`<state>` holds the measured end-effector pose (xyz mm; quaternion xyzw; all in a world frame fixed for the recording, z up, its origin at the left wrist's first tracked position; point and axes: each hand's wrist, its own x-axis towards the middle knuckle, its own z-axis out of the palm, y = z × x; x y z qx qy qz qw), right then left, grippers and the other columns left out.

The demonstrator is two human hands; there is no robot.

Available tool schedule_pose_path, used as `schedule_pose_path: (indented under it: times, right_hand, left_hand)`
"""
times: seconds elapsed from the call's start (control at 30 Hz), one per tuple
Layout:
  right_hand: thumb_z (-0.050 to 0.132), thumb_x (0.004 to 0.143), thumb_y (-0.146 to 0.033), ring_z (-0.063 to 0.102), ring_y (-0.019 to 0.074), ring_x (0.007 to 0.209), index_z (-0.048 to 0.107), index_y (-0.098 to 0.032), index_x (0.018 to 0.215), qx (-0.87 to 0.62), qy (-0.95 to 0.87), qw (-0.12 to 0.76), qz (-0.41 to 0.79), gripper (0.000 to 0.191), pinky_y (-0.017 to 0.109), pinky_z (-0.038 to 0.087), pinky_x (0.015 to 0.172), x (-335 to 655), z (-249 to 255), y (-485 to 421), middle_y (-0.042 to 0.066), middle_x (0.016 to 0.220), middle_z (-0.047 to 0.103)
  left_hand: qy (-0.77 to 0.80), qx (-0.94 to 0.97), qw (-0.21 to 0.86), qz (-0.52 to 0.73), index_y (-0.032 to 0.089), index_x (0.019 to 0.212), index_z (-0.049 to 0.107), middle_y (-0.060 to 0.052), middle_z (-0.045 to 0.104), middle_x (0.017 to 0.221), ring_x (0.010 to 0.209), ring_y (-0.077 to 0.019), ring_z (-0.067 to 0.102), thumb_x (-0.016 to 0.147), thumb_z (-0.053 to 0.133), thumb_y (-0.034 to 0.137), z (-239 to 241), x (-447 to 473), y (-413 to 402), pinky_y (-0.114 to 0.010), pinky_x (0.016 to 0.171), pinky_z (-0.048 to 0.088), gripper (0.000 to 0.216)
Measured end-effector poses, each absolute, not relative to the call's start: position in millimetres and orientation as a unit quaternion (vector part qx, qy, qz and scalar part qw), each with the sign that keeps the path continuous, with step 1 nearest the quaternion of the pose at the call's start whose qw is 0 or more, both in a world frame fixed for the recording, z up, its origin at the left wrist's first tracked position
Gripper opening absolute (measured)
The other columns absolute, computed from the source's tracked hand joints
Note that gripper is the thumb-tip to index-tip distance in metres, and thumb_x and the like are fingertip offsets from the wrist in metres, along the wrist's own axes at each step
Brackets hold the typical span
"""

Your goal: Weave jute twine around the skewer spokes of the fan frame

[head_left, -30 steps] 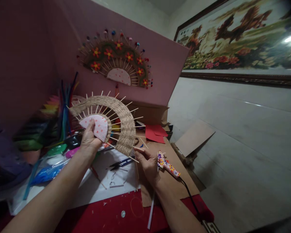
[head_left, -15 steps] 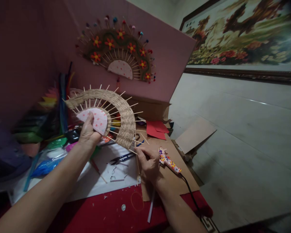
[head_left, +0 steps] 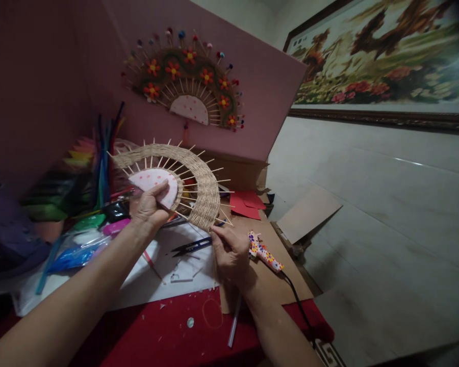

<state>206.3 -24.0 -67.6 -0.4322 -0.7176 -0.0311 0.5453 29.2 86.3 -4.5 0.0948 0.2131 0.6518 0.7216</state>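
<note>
A half-round fan (head_left: 206, 191) of thin sticks woven with tan twine is held up above the table. Its base is a white half-disc with pink dots (head_left: 147, 178), and my left hand (head_left: 151, 209) grips it there, thumb on top and fingers underneath. My right hand (head_left: 229, 252) is closed in a pinch at the lower right end of the woven band, where the last stick juts out. Whether twine is also between those fingertips I cannot tell. Bare stick ends stick out along the outer rim.
A finished-looking fan with orange flowers (head_left: 206, 76) hangs on a pink board. Black snips (head_left: 191, 246) lie on white paper. On cardboard are a flower-patterned glue gun (head_left: 265, 252) and red sheets (head_left: 247, 204). A glue stick (head_left: 235, 321) crosses the red cloth. Bags of coloured clay (head_left: 76, 250) crowd the left.
The fan has shifted a little to the right and looks slightly more tilted. My right fingertips have come up closer to the woven band's end. My left thumb points further right across the half-disc.
</note>
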Motion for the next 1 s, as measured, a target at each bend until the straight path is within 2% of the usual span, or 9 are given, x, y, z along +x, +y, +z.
schedule_pose_path:
  times: [0.17,0.27,0.4,0.57,0.77,1.0]
  right_hand:
    - [0.056,0.082,-0.018,0.052,0.0127,0.055,0.068,-0.019,0.096,-0.421,-0.713,0.557,-0.068,0.018,0.026,0.041,0.053,213,-68,-20,0.002,0.064,0.06]
    - [0.058,0.081,-0.017,0.052,0.0118,0.059,0.068,-0.021,0.099,-0.419,-0.698,0.575,-0.076,0.021,0.025,0.042,0.053,214,-67,-21,0.003,0.072,0.06]
    - [0.06,0.081,-0.018,0.05,0.0102,0.06,0.069,-0.022,0.094,-0.434,-0.658,0.61,-0.078,0.016,0.023,0.041,0.05,212,-65,-23,0.005,0.083,0.057]
    - [0.06,0.081,-0.02,0.052,0.013,0.066,0.069,-0.02,0.085,-0.462,-0.655,0.594,-0.072,0.01,0.027,0.045,0.059,207,-64,-24,0.005,0.08,0.056]
    - [0.059,0.083,-0.021,0.055,0.0124,0.061,0.068,-0.02,0.088,-0.427,-0.682,0.593,0.025,0.011,0.025,0.045,0.054,199,-68,-24,0.005,0.078,0.061]
    - [0.058,0.083,-0.018,0.063,0.0162,0.072,0.068,-0.021,0.099,-0.382,-0.704,0.594,0.075,0.019,0.029,0.051,0.065,201,-77,-20,0.006,0.082,0.069]
  left_hand:
    - [0.189,0.142,0.758,0.607,0.009,0.095,0.064,-0.011,0.071,0.077,0.071,-0.0196,0.069,0.079,0.056,0.006,-1,35,80,-0.033,0.076,0.057,0.019]
    - [0.175,0.168,0.741,0.626,0.01,0.094,0.064,-0.01,0.072,0.078,0.069,-0.0181,0.069,0.082,0.054,0.01,6,34,78,-0.031,0.073,0.058,0.016]
    - [0.157,0.222,0.712,0.647,0.01,0.089,0.065,-0.009,0.072,0.076,0.066,-0.0169,0.069,0.084,0.052,0.012,15,26,77,-0.026,0.065,0.058,0.014]
    - [0.118,0.255,0.672,0.686,0.01,0.086,0.066,-0.008,0.073,0.08,0.063,-0.0127,0.068,0.086,0.047,0.008,22,20,76,-0.02,0.062,0.057,0.019]
    - [0.124,0.178,0.668,0.712,0.015,0.087,0.064,-0.002,0.071,0.07,0.061,-0.0138,0.067,0.084,0.051,0.007,27,16,77,-0.025,0.062,0.059,0.016]
    - [0.128,0.165,0.696,0.687,0.021,0.101,0.064,-0.005,0.073,0.086,0.073,-0.0157,0.069,0.085,0.051,0.013,25,18,76,-0.024,0.061,0.057,0.022]
